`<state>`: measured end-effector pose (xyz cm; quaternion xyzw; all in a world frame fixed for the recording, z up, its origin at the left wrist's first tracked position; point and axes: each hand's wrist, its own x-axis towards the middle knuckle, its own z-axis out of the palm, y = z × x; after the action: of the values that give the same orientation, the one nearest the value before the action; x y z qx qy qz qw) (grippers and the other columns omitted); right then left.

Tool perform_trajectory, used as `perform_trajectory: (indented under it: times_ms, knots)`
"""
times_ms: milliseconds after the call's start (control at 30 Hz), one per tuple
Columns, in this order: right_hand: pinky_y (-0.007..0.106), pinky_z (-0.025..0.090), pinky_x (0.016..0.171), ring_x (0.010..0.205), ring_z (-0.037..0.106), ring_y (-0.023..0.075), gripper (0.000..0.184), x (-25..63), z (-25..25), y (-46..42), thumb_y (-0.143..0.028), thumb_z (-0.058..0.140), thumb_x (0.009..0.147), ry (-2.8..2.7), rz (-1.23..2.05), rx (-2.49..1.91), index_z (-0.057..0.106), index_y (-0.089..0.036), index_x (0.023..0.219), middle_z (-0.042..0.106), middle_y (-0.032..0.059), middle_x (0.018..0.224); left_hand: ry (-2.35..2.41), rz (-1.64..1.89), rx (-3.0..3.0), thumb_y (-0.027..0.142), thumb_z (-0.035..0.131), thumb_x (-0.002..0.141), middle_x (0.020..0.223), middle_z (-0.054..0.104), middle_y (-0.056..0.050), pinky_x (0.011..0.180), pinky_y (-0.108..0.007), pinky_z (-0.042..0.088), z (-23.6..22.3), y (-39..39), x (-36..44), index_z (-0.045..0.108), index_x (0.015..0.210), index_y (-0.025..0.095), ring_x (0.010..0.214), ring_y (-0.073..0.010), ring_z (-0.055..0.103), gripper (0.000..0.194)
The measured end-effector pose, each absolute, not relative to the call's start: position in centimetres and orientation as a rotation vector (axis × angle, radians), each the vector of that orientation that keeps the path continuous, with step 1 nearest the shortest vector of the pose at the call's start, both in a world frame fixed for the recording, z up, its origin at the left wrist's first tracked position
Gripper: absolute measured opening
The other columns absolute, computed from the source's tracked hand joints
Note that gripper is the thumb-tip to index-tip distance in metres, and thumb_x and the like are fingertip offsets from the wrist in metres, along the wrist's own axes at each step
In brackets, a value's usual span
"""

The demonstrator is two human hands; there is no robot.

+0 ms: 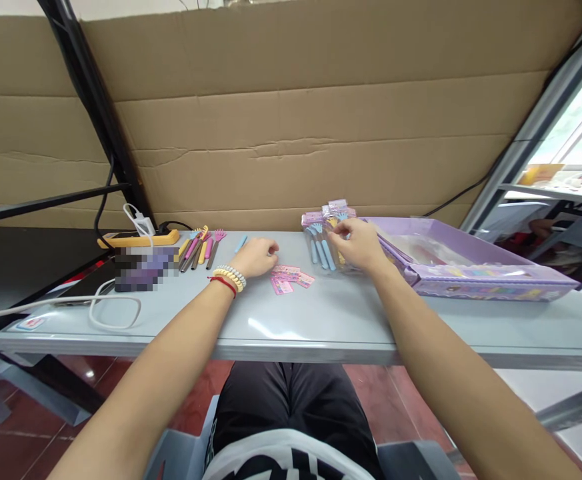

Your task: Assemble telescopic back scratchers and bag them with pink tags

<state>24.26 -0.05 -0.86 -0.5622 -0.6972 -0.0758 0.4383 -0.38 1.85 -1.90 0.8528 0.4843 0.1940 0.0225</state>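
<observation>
My left hand (257,257), wearing beaded bracelets, is low over the table with its fingers curled; what they hold, if anything, is hidden. Behind its wrist the end of a blue stick (241,243) shows. Just in front of that hand are several small pink printed cards (287,273). My right hand (359,244) pinches at a clear packet (341,259), one in a group of packets with pink printed tops. Blue sticks with hand-shaped ends (321,248) show through the plastic. Loose pink, yellow and blue hand-ended sticks (201,248) lie left of my left hand.
A purple open box (493,283) with clear plastic inside stands on the right of the grey table (311,320). To the left are a yellow power strip (138,239), a white cable (115,327) and a blurred-out purple object (145,270). Cardboard (291,120) closes off the back.
</observation>
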Motion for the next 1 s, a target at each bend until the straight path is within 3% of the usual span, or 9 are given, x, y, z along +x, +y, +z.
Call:
perform_trajectory:
  times_ms: [167, 333, 567, 767, 1000]
  knots:
    - [0.025, 0.035, 0.058, 0.058, 0.051, 0.0136, 0.015, 23.0, -1.2, -0.7, -0.028, 0.054, 0.07, -1.906, 0.042, -1.338, 0.058, -0.016, 0.062, 0.06, 0.0021, 0.06, 1.735, 0.579, 2.507, 0.024, 0.05, 0.074, 0.102, 0.07, -0.006, 0.082, -0.028, 0.048, -2.0, 2.5, -1.1, 0.068, 0.099, 0.018, 0.096, -0.0211, 0.063, 0.031]
    - [0.024, 0.029, 0.051, 0.05, 0.04, 0.0099, 0.023, 22.4, -1.5, -1.0, -0.032, 0.051, 0.069, -2.003, 0.122, -1.322, 0.047, -0.017, 0.052, 0.049, -0.0009, 0.049, 1.858, 0.532, 2.404, 0.024, 0.051, 0.073, 0.096, 0.071, -0.008, 0.077, -0.031, 0.049, -1.9, 2.4, -1.2, 0.067, 0.086, 0.019, 0.093, -0.0242, 0.064, 0.022]
    - [0.024, 0.028, 0.051, 0.049, 0.037, 0.0096, 0.026, 22.3, -1.6, -0.9, -0.035, 0.05, 0.07, -2.057, 0.137, -1.327, 0.044, -0.018, 0.051, 0.047, -0.0013, 0.048, 2.334, 0.549, 2.18, 0.028, 0.053, 0.074, 0.11, 0.065, -0.021, 0.082, -0.041, 0.049, -2.1, 3.0, -2.3, 0.057, 0.113, 0.009, 0.104, -0.0346, 0.061, 0.044]
    - [0.024, 0.028, 0.052, 0.049, 0.039, 0.01, 0.023, 22.3, -1.7, -0.9, -0.033, 0.05, 0.071, -2.09, 0.122, -1.333, 0.047, -0.018, 0.053, 0.049, -0.0012, 0.049, 2.416, 0.531, 2.089, 0.037, 0.055, 0.075, 0.115, 0.062, -0.023, 0.085, -0.039, 0.049, -2.4, 3.5, -3.0, 0.056, 0.116, 0.006, 0.11, -0.0341, 0.058, 0.052]
    - [0.025, 0.03, 0.056, 0.05, 0.041, 0.0101, 0.021, 22.1, -1.6, -0.8, -0.03, 0.051, 0.073, -2.114, 0.135, -1.356, 0.051, -0.017, 0.056, 0.051, -0.0016, 0.05, 2.395, 0.355, 2.079, 0.036, 0.048, 0.081, 0.111, 0.065, -0.021, 0.082, -0.039, 0.049, -2.6, 4.0, -3.6, 0.066, 0.11, 0.009, 0.105, -0.0325, 0.061, 0.043]
